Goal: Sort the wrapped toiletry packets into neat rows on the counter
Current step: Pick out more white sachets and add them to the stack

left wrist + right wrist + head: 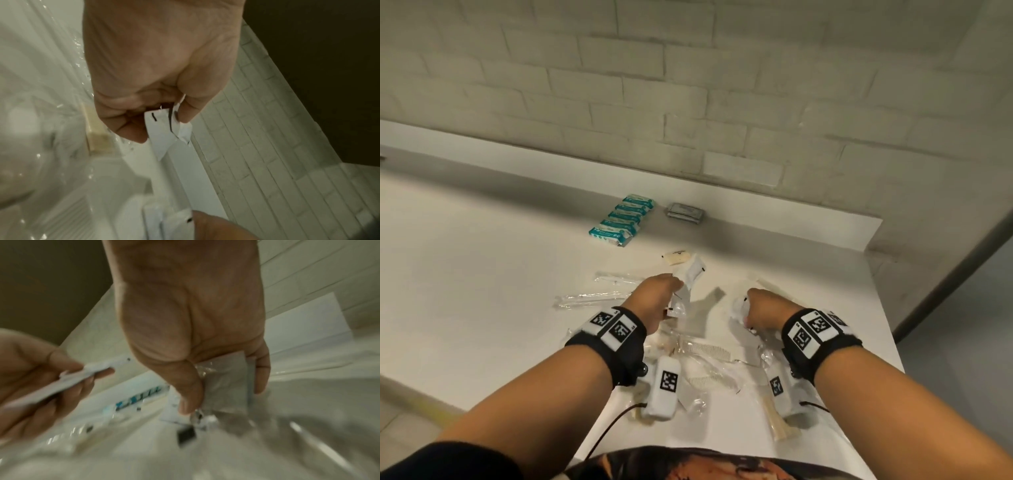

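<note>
Boxed packets (621, 219) in a row at the counter's (482, 274) back; tin (686, 213) just right; loose packets (698, 356) nearer

Bare white tabletop (482, 291) left; teal box row (624, 219), grey tin (686, 213) block back wall; clear wrappers (705, 359) clutter front.

white counter (482, 291), teal packets (624, 219), combs (709, 349)
</note>
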Demonstrator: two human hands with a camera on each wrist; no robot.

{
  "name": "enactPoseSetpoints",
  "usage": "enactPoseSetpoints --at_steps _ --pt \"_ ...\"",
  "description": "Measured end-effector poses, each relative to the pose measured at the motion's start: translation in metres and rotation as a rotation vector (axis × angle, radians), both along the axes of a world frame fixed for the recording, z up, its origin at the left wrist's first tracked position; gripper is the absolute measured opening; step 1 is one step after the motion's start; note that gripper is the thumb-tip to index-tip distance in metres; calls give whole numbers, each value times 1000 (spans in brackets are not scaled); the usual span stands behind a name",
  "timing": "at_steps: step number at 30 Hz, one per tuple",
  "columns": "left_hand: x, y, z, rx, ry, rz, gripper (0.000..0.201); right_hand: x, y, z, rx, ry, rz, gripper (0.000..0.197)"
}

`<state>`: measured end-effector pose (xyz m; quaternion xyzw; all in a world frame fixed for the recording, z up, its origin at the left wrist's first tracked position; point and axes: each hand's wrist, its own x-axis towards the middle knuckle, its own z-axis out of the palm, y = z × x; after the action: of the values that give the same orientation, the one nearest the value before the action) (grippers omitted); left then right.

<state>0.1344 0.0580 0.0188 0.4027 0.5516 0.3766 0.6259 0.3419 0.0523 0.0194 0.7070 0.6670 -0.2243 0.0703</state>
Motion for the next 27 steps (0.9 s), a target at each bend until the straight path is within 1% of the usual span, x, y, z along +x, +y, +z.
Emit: enactPoseSetpoints --at_steps 1,3,4,5,6,7,8,9,11,14,16,17,19,20,21,23,27 --pt "-3 -1 -1 -1 -48 14 12 0 3 8 53 105 -48 20" --pt "-7 -2 -1 12 -151 8 16 -4 6 29 183 465 -149 4" --pt "-8 -3 0 17 -196 -9 17 -9 5 40 229 657 -198 12" --pt "-7 -5 2 27 -235 -42 19 -17 4 48 241 862 -254 14" --pt "-4 -6 4 38 -288 -86 21 -27 1 55 209 1061 -308 9" --pt "-1 -7 9 49 -332 -137 26 -38 -2 60 178 1198 -334 4" --pt "3 -9 13 54 -367 -172 31 -47 -4 61 169 1272 -332 7" --pt "6 -11 19 57 -394 -200 35 -56 -5 61 185 1287 -322 11" --pt "5 -13 27 43 -434 -240 40 -67 -7 64 260 1240 -314 16" --pt "-1 -16 31 0 -481 -258 34 -69 -10 64 293 1201 -267 24" --pt "-7 -14 31 -26 -480 -245 39 -77 -12 64 306 1151 -230 29" --pt "-10 -12 30 -27 -481 -237 41 -84 -12 63 334 1087 -224 32" --pt "-15 -9 30 -6 -485 -214 41 -96 -13 60 434 893 -222 38" --pt "-20 -7 31 4 -493 -204 40 -101 -12 57 490 825 -237 41" --pt "-24 -5 31 13 -500 -199 40 -104 -12 56 534 802 -259 42" --pt "-35 -2 32 27 -503 -218 36 -108 -9 56 576 855 -302 37" --pt "-56 2 30 48 -498 -286 29 -110 -1 54 500 998 -353 25"
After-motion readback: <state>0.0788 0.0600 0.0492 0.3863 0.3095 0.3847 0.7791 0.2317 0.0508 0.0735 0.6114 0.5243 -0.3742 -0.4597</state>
